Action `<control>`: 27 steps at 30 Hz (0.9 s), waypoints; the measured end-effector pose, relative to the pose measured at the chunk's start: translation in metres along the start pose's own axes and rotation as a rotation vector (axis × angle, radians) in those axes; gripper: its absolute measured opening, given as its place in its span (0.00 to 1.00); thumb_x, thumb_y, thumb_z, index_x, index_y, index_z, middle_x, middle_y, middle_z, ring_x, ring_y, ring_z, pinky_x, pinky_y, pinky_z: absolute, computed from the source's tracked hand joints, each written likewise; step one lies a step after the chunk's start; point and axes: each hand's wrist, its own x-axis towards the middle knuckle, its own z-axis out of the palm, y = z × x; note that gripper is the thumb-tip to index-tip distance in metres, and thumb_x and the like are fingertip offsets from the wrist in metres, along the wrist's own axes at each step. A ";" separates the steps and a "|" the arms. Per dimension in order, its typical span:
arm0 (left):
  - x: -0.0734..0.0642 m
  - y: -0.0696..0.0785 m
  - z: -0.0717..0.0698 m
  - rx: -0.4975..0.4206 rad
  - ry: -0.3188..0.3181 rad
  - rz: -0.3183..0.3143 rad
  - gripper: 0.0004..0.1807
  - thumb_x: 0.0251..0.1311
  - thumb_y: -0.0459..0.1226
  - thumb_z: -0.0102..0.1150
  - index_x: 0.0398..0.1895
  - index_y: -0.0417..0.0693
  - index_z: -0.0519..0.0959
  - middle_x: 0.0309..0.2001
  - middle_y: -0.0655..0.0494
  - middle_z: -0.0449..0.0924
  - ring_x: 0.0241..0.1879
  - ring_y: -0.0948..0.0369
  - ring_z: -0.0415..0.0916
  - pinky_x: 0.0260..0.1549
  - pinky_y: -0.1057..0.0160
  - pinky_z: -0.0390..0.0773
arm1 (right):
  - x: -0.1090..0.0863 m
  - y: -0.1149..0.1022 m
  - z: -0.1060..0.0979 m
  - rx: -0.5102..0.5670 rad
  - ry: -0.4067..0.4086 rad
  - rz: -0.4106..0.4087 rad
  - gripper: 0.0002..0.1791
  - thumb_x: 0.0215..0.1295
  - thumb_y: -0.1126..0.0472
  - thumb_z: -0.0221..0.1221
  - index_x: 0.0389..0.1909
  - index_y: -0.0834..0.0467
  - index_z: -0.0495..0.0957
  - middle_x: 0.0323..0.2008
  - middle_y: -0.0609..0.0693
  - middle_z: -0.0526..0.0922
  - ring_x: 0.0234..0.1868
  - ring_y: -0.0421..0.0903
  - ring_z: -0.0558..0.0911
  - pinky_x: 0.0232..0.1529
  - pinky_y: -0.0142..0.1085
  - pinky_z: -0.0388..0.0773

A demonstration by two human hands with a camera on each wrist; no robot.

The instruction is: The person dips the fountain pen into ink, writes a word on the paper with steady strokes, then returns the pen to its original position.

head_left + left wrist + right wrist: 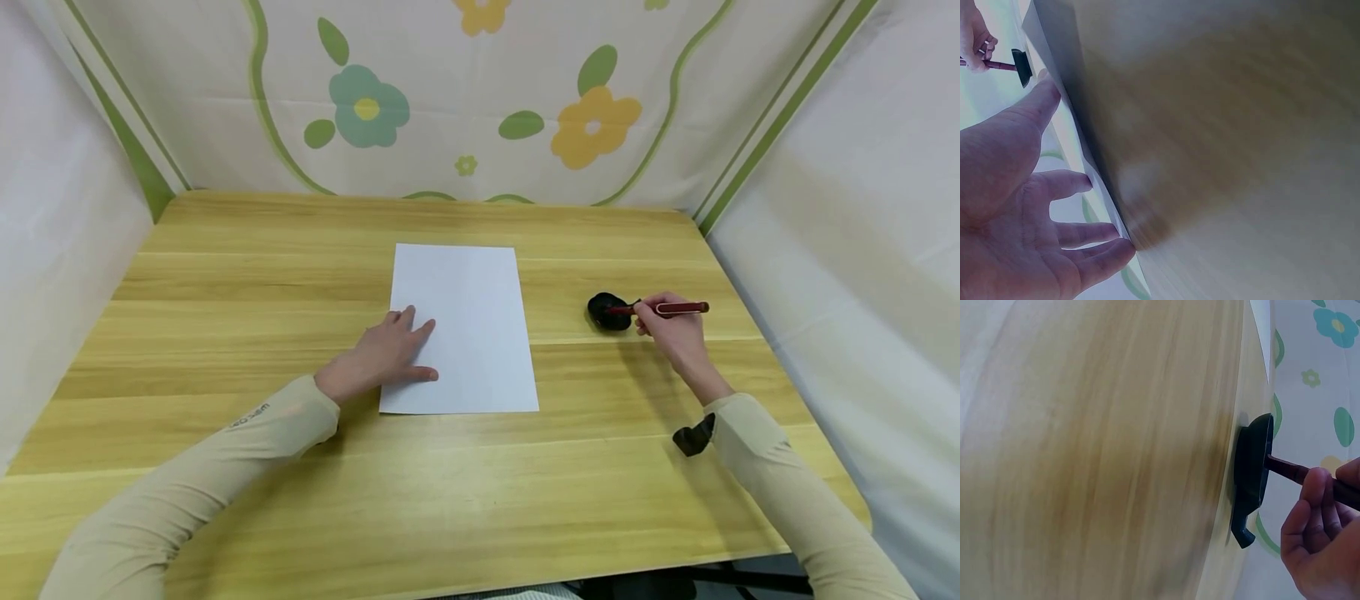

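Beige sleeves [195, 475] extend over the counter [450, 492]; the left hand [384, 352] rests, fingers spread, on white paper [480, 333]. Right of it, the right hand [672, 335] pinches a red pen [686, 307], tip in a black dish [600, 320].

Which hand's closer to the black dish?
Right. The right hand is just right of the black dish, holding a dark red pen to it; the left hand is farther off to its left, on the white paper.
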 end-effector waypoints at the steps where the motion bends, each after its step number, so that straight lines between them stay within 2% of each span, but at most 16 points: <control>1: 0.000 0.000 0.000 0.001 0.003 0.001 0.46 0.55 0.60 0.58 0.71 0.44 0.59 0.69 0.30 0.54 0.65 0.36 0.58 0.49 0.43 0.76 | 0.000 -0.001 0.000 0.021 -0.005 -0.003 0.14 0.65 0.57 0.56 0.41 0.65 0.75 0.21 0.38 0.82 0.21 0.34 0.82 0.25 0.27 0.78; 5: 0.000 -0.002 0.001 0.007 0.014 0.004 0.46 0.55 0.60 0.58 0.71 0.44 0.59 0.68 0.29 0.54 0.65 0.36 0.58 0.48 0.43 0.76 | -0.001 -0.005 0.000 0.073 -0.028 -0.020 0.14 0.66 0.59 0.56 0.42 0.69 0.74 0.20 0.37 0.82 0.21 0.34 0.82 0.26 0.26 0.78; 9: 0.000 -0.002 0.002 0.000 0.007 0.001 0.46 0.55 0.61 0.57 0.71 0.44 0.59 0.69 0.29 0.53 0.66 0.36 0.57 0.49 0.43 0.76 | -0.001 -0.006 0.000 0.060 -0.035 -0.027 0.15 0.66 0.59 0.56 0.42 0.69 0.74 0.20 0.37 0.83 0.21 0.34 0.82 0.27 0.26 0.79; 13: 0.000 -0.002 0.002 -0.009 0.007 0.002 0.46 0.55 0.61 0.58 0.71 0.44 0.59 0.69 0.30 0.53 0.66 0.36 0.57 0.49 0.42 0.76 | 0.000 -0.005 0.000 0.059 0.000 -0.026 0.13 0.65 0.58 0.57 0.41 0.66 0.75 0.20 0.38 0.83 0.21 0.36 0.83 0.28 0.27 0.79; 19: -0.003 -0.003 0.000 -0.019 0.001 -0.011 0.47 0.55 0.61 0.58 0.72 0.46 0.58 0.69 0.31 0.53 0.66 0.38 0.57 0.48 0.43 0.76 | 0.000 -0.018 0.000 0.089 0.053 -0.043 0.08 0.64 0.59 0.57 0.35 0.61 0.77 0.19 0.37 0.82 0.20 0.34 0.82 0.27 0.25 0.79; 27: -0.003 -0.001 -0.003 -0.016 -0.001 0.004 0.47 0.55 0.61 0.57 0.71 0.45 0.59 0.69 0.30 0.54 0.65 0.37 0.59 0.49 0.44 0.76 | 0.005 -0.042 0.011 0.223 0.113 -0.058 0.05 0.61 0.62 0.59 0.31 0.61 0.78 0.17 0.41 0.82 0.18 0.36 0.81 0.25 0.26 0.79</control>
